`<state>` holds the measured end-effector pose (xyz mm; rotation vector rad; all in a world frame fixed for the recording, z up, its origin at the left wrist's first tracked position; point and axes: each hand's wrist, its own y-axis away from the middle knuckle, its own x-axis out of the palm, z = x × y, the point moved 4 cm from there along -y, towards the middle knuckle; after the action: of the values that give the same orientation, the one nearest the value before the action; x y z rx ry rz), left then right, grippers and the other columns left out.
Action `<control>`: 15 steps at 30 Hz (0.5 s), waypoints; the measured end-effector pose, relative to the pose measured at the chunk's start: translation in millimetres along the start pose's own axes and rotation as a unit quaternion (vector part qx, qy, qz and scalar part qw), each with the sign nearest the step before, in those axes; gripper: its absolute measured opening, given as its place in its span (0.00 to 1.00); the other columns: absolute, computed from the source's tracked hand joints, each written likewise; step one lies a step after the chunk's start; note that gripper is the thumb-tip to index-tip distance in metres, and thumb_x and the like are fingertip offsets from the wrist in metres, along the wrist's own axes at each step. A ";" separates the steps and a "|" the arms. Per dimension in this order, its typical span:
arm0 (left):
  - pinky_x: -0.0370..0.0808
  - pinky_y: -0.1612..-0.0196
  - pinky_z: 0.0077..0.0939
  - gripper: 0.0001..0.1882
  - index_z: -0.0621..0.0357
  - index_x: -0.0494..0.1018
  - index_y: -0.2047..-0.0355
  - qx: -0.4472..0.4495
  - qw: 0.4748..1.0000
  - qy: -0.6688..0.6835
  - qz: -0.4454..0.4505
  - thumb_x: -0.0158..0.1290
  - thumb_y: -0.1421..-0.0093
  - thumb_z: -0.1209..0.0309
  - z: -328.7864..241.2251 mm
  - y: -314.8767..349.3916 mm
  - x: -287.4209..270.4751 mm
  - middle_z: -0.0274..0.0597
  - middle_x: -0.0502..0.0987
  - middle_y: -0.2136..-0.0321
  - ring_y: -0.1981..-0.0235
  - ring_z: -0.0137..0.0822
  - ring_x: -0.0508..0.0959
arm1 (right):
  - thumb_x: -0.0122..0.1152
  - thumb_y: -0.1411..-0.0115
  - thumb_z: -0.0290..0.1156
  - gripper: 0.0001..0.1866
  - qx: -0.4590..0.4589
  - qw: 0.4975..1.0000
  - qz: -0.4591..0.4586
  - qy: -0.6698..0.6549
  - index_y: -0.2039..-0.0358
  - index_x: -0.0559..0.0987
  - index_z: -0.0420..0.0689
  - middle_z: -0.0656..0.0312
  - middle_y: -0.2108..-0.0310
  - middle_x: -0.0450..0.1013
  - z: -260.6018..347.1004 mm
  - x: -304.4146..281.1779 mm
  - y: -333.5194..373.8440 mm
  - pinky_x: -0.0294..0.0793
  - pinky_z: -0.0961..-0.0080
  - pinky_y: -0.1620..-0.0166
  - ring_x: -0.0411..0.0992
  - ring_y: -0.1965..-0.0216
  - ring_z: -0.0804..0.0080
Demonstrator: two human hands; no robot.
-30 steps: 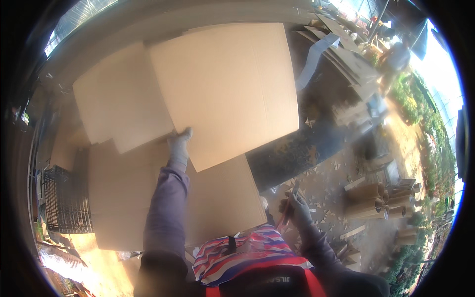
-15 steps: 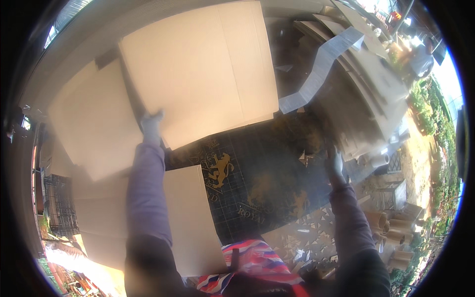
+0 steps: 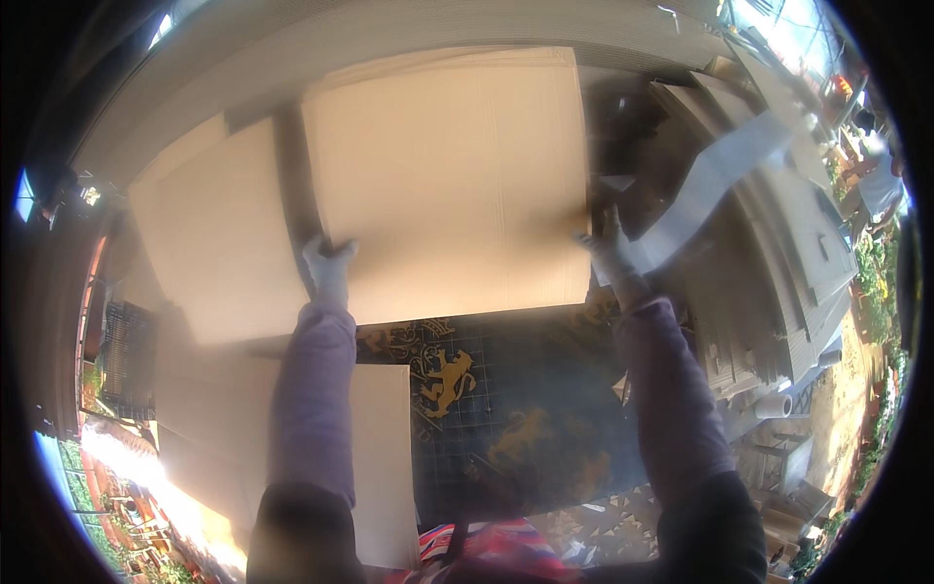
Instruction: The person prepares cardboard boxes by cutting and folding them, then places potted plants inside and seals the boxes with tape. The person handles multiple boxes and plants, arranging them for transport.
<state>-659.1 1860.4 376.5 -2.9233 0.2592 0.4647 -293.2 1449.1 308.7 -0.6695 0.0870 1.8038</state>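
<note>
Both hands gloved, at opposite side edges of the tan cardboard sheet (image 3: 448,185), toward the far edge of the bench (image 3: 545,419). Bare dark bench with gold figures shows between the sheet's near edge and the bench's near edge.

Left hand (image 3: 329,261): at the sheet's left edge, near its near-left corner. Thumb apart from the fingers in a wide V, thumb over the cardboard, fingers at the gap beside it. Can't tell how firmly it presses.

Right hand (image 3: 608,251): at the right edge, near the near-right corner. Fingers extended toward the far edge, thumb out sideways to the cardboard. Some blur; can't tell if it's pinching. Pale strip (image 3: 696,200) runs just beside this hand, up over the sheet stack (image 3: 778,234) on the right.

Sheet lies about flat; more layers peek out at its far and near-right edges.

Left pile (image 3: 219,243) of cardboard sits left of the left hand, dark gap between it and the held piece. Lower cardboard panel (image 3: 384,438) is at the bench's near-left corner, under the left forearm. Scraps (image 3: 613,530) litter the floor past the near edge.
</note>
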 end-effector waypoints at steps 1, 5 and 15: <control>0.72 0.49 0.31 0.36 0.67 0.64 0.43 -0.017 1.000 -0.006 0.005 0.67 0.50 0.70 0.9 -0.9 -2.0 0.48 0.74 0.52 0.51 0.40 0.75 | 0.74 0.50 0.34 0.43 0.020 0.997 0.001 -0.078 0.39 0.60 0.35 0.46 0.47 0.68 -13.7 18.2 -27.2 0.71 0.62 0.45 0.67 0.45 0.55; 0.71 0.46 0.31 0.35 0.67 0.62 0.41 -0.109 0.950 0.167 0.241 0.63 0.48 0.76 0.3 2.1 7.6 0.49 0.75 0.52 0.52 0.41 0.76 | 0.73 0.50 0.27 0.38 0.127 0.933 0.095 -0.324 0.41 0.64 0.35 0.50 0.51 0.71 -21.9 55.9 -72.0 0.74 0.67 0.51 0.71 0.51 0.60; 0.79 0.57 0.28 0.34 0.67 0.65 0.45 -0.008 0.918 0.319 0.235 0.59 0.56 0.88 -29.4 48.1 -37.5 0.45 0.76 0.56 0.58 0.38 0.79 | 0.67 0.51 0.20 0.33 -0.056 0.948 0.020 -0.313 0.45 0.65 0.32 0.56 0.55 0.71 143.5 -76.0 71.9 0.78 0.75 0.59 0.74 0.61 0.68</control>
<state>-695.2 1813.5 409.4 -2.9111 1.0509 -0.4648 -400.6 1414.2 445.6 -0.1465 -0.4331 1.9924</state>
